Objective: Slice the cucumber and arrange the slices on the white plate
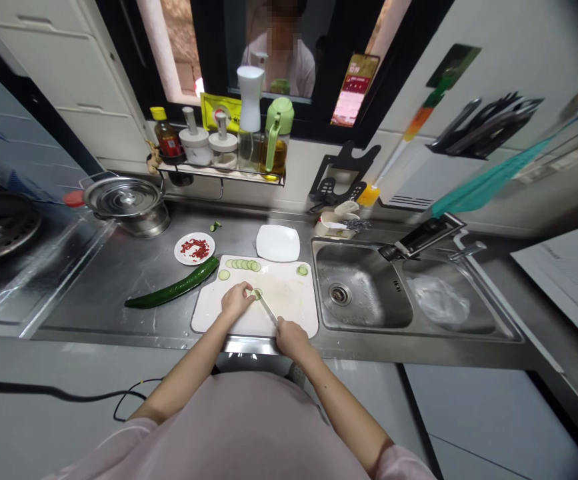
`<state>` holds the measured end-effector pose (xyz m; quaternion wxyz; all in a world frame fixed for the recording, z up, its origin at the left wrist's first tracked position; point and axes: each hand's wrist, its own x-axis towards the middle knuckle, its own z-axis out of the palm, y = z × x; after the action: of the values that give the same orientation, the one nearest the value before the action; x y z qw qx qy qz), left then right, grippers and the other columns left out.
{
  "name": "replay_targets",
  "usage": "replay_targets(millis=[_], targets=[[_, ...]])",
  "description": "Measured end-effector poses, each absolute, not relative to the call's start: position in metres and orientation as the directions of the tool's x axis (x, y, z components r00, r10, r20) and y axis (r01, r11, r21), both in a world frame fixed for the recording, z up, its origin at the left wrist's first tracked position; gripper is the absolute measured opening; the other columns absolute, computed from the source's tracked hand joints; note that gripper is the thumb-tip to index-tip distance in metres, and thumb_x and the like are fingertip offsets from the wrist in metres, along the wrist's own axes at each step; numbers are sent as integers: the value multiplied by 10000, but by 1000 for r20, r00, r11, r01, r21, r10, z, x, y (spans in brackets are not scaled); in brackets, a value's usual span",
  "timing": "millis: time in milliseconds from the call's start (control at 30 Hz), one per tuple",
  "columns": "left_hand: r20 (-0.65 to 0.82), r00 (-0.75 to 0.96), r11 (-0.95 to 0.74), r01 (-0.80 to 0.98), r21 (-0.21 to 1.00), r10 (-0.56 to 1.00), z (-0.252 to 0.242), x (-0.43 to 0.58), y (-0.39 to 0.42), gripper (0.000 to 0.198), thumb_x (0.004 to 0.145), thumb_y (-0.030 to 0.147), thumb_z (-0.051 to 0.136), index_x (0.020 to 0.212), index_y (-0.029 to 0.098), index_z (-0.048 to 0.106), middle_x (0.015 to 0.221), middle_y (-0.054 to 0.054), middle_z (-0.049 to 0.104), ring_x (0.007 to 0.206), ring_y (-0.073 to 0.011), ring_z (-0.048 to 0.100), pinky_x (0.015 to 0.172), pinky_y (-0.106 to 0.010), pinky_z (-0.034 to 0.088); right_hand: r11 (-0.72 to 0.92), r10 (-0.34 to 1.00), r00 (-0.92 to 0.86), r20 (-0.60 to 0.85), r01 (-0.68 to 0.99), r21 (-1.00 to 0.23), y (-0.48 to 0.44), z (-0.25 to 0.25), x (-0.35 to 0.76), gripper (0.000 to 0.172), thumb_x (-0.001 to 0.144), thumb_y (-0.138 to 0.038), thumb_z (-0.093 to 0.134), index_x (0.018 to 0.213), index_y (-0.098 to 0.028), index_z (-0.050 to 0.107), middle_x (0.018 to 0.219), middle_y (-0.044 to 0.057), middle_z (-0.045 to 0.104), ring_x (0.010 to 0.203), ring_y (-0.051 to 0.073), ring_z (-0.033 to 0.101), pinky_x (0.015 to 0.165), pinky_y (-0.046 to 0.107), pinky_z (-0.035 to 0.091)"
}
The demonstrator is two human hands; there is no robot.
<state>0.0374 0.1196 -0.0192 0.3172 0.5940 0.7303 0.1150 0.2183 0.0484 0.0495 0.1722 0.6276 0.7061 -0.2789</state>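
My right hand [293, 337] is closed around the handle of a knife [269, 311], its blade angled up and left over the white cutting board [289, 313]. At the blade's tip is a cucumber slice [257, 293], pinched at its edge by the fingers of my left hand [237, 301]. Along the board's top left lies a row of overlapping cucumber slices [243, 265], with one single slice [224, 275] below it. A few more slices [302, 270] sit at the top right corner. The long uncut cucumber [173, 292] rests on the counter, its end at the board's left edge.
Behind the board are a plate of chopped red pieces [195, 249], a cucumber end [215, 227] and a white dish [277, 243]. A lidded steel pot [127, 203] stands back left. The double sink [363, 320] is at the right. Bottles and jars fill a wall rack [229, 172].
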Motion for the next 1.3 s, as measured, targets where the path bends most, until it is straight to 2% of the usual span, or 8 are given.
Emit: replay_targets(millis=[433, 500, 600, 700, 900, 1033, 1167, 1300], targets=[[-315, -86, 249, 813, 526, 945, -12, 46, 118, 243, 817, 376, 592, 1029, 262, 632, 912, -13, 658, 880, -181, 610, 714, -266, 406, 21, 793, -148, -591, 976, -216, 29, 42, 245, 324, 930, -172, 323, 1100, -136, 596, 997, 173, 704, 947, 249, 667, 770, 309, 427], [-303, -96, 246, 826, 507, 948, -9, 50, 118, 264, 822, 397, 582, 1038, 250, 623, 991, -38, 650, 940, -201, 604, 753, -281, 418, 16, 804, -187, -565, 956, -294, 29, 37, 257, 298, 917, -191, 357, 1066, -142, 610, 1000, 160, 706, 952, 239, 661, 778, 295, 425], [-290, -119, 254, 833, 491, 950, -6, 57, 117, 276, 821, 388, 587, 1048, 232, 605, 1078, -66, 623, 996, -214, 591, 811, -296, 424, -5, 827, -273, -491, 871, -492, 32, 30, 276, 281, 897, -262, 402, 1028, -169, 633, 987, 107, 710, 954, 218, 648, 801, 273, 431], [-274, -147, 273, 817, 509, 950, -6, 61, 117, 252, 803, 346, 611, 1022, 221, 601, 1114, -74, 604, 1041, -215, 573, 840, -292, 419, -82, 854, -226, -468, 831, -550, 33, 25, 293, 325, 892, -315, 384, 1053, -167, 625, 936, 85, 706, 936, 216, 642, 803, 280, 447], [-289, -170, 317, 733, 602, 942, -6, 62, 120, 167, 797, 225, 601, 962, 232, 585, 953, -15, 664, 898, -165, 611, 731, -251, 398, -133, 863, -195, -467, 803, -581, 30, 19, 303, 390, 896, -358, 346, 1088, -142, 607, 871, 89, 690, 924, 218, 638, 824, 299, 457], [-277, -214, 347, 673, 653, 937, -6, 53, 121, 102, 827, 234, 589, 929, 241, 590, 885, 10, 683, 807, -140, 617, 669, -235, 366, -144, 861, -193, -470, 794, -590, 32, 17, 299, 400, 895, -380, 353, 1106, -151, 605, 841, 73, 685, 904, 214, 642, 823, 298, 462], [-178, -366, 386, 639, 665, 914, -10, 25, 120, 102, 847, 300, 599, 924, 236, 587, 878, 6, 688, 803, -142, 619, 664, -233, 352, -140, 866, -185, -464, 802, -581, 37, 17, 294, 392, 889, -384, 376, 1102, -151, 608, 849, 74, 690, 880, 202, 642, 814, 282, 460], [-111, -513, 446, 595, 668, 851, -18, -3, 123, 88, 855, 267, 584, 933, 228, 571, 868, 2, 687, 815, -148, 621, 686, -232, 359, -112, 870, -185, -456, 828, -549, 41, 17, 290, 381, 885, -376, 381, 1101, -165, 614, 868, 74, 698, 864, 202, 647, 789, 276, 462]])
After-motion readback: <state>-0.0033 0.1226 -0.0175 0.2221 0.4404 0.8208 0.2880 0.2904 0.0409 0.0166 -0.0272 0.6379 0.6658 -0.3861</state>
